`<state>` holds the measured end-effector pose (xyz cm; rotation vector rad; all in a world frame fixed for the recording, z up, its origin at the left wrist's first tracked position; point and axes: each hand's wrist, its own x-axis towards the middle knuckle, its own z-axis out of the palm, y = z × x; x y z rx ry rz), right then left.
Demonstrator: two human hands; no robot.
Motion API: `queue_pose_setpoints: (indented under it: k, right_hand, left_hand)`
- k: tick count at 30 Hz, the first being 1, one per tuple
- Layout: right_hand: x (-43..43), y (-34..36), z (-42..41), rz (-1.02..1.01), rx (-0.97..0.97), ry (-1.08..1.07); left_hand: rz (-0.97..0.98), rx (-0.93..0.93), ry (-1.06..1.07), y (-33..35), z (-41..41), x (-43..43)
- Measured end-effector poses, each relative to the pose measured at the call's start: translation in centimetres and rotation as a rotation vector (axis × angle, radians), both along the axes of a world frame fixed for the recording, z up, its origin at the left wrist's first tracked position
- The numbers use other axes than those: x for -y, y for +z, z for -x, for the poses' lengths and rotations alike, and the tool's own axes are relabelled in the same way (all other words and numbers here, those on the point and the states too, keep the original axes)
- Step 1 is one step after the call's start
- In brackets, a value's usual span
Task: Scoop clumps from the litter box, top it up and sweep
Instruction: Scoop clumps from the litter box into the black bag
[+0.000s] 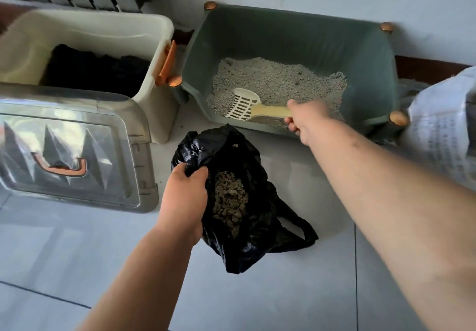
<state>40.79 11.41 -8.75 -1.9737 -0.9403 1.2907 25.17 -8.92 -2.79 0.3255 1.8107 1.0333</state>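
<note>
Pale grey tile floor [77, 258] takes up most of the shot, and everything sits right on it. Biggest item is the dark green litter box [283, 34], pushed up against the wall at the back, high walls, with coppery round knobs [398, 118] on its corners. To the left of it are two storage tubs: a clear one with its lid on [64, 137] and an orange handle set in the lid, and behind that an open cream tub [90, 21] with some dark fabric [95, 70] piled inside and an orange latch [167, 62] on the side facing the litter box. A white printed sack [443, 124] pokes in at the right edge, just beside the box. In front of the litter box, a black plastic bag [257, 240] lies open on the floor. Grey litter [278, 78] covers the near half of the box floor in an uneven layer, with bare green bottom showing toward the back. The person's left hand [185, 196] is gripping the rim of the bag, fingers curled over the edge and holding the mouth open. Their right hand [306, 119] is reaching over the box's front lip, fingers wrapped around the yellowish handle of a slotted cream scoop [243, 104], whose head rests on the litter near the front left. Down inside the bag is a heap of darker brownish clumps [230, 199].
</note>
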Motion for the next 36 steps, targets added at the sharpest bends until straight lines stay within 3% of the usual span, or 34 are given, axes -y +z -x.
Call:
queue_pose_setpoints:
  k: [13, 17, 20, 23, 26, 29, 32, 36]
  right_hand:
    - [2.1, -2.0, -0.5, 0.136, -0.576, -0.199]
    - [2.2, -2.1, -1.6, 0.128, -0.637, -0.227]
    - [2.0, -1.2, -2.3, 0.078, -0.507, -0.209]
    - [1.6, 0.2, -2.6, -0.058, -0.131, -0.095]
    - [0.8, 1.8, -2.4, -0.182, 0.073, 0.012]
    - [-0.4, 3.5, -2.1, -0.142, 0.226, 0.099]
    - [-1.2, 4.3, -1.2, -0.089, 0.281, 0.162]
    - [-0.4, 2.7, 1.1, -0.017, 0.214, 0.207]
  left_hand:
    - [-0.025, 0.030, 0.026, -0.2, 1.5, 0.0]
    - [-0.012, 0.023, 0.026, 0.0, 1.6, 0.1]
    - [-0.002, 0.012, 0.025, 0.0, 1.8, 0.2]
    - [0.009, -0.006, 0.033, 0.3, 1.8, 0.3]
    - [0.016, 0.003, 0.039, 0.6, 1.6, 0.2]
    - [0.009, 0.037, 0.046, 0.8, 1.4, 0.2]
    - [0.006, 0.036, 0.051, 0.8, 1.5, 0.2]
    - [0.002, 0.020, 0.063, 0.6, 1.8, 0.0]
